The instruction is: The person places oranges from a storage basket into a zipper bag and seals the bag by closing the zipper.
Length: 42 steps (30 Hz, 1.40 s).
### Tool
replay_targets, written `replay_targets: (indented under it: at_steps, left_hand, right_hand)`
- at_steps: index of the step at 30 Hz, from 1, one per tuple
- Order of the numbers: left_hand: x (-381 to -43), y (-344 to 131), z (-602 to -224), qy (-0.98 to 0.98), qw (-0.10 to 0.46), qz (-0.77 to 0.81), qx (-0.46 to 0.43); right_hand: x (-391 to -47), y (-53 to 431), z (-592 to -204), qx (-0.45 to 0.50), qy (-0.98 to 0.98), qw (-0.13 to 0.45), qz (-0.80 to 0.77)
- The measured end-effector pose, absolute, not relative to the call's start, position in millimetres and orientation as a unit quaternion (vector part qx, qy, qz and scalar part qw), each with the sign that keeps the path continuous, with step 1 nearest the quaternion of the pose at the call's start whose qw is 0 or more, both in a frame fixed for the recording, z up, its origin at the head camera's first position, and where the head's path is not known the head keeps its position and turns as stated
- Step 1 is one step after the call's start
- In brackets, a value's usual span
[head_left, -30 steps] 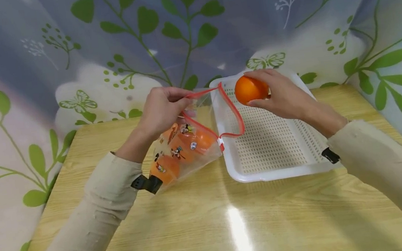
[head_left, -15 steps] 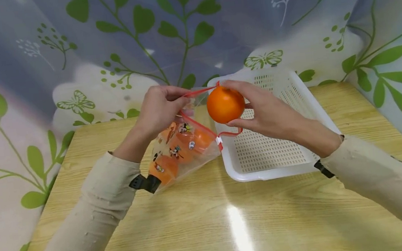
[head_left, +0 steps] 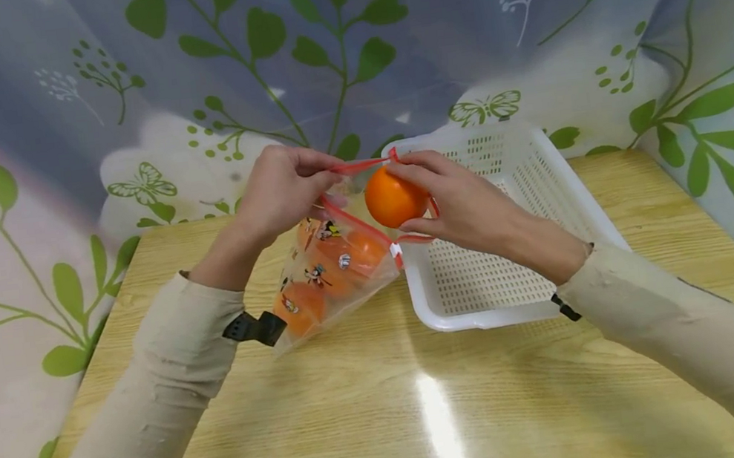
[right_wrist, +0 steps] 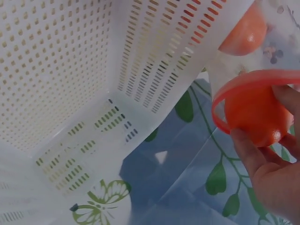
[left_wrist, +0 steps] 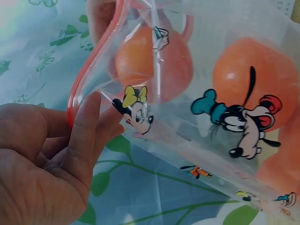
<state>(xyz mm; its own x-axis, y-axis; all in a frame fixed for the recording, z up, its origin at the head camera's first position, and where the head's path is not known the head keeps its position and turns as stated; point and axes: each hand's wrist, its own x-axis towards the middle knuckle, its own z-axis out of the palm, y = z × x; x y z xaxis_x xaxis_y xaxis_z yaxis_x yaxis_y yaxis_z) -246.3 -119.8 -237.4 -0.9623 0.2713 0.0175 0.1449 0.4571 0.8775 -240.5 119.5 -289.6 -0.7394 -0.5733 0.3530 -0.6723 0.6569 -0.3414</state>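
My left hand (head_left: 283, 193) pinches the red zip edge of a clear plastic bag (head_left: 365, 278) printed with cartoon figures. Several oranges (head_left: 301, 307) show through its wall. In my right hand (head_left: 472, 203) an orange (head_left: 393, 198) is gripped between thumb and fingers, right at the bag's mouth. The red rim (right_wrist: 262, 77) passes around this orange in the right wrist view. Through the film, the left wrist view shows the held orange (left_wrist: 136, 63) near the opening, and cartoon prints cover part of the other orange (left_wrist: 248, 75) inside.
A white perforated plastic basket (head_left: 426, 316) stands to the right of the bag, under my right forearm. Both rest on a wooden table (head_left: 334, 426). Behind the table hangs a leaf-patterned curtain (head_left: 190, 76).
My right hand has carried the orange leftward from above the basket into the bag's mouth. The left hand keeps its hold on the bag's edge, shifting slightly.
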Motion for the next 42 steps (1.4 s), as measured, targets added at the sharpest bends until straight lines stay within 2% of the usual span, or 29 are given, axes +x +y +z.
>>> replay_targets:
  at_steps: [15,23,35,42]
  left_hand:
    - [-245.0,-116.1,-231.4,0.855,0.062,0.502,0.115]
    - [-248.9,-110.8,-234.6,0.853,0.064,0.506,0.108]
    - [-253.0,-105.5,-238.7,0.850,0.065,0.512,0.101]
    - [-255.9,-105.2,-241.0,0.846,0.060,0.521,0.095]
  right_hand:
    - [-242.8,103.4,-285.9,0.353,-0.909,0.146,0.168]
    - [-240.0,106.6,-285.6,0.350,-0.902,0.162,0.193]
    - [-210.3,123.3,-270.2,0.268,-0.924,0.115,0.246]
    - [-192.8,131.7,-268.7,0.264,-0.912,0.080,0.302]
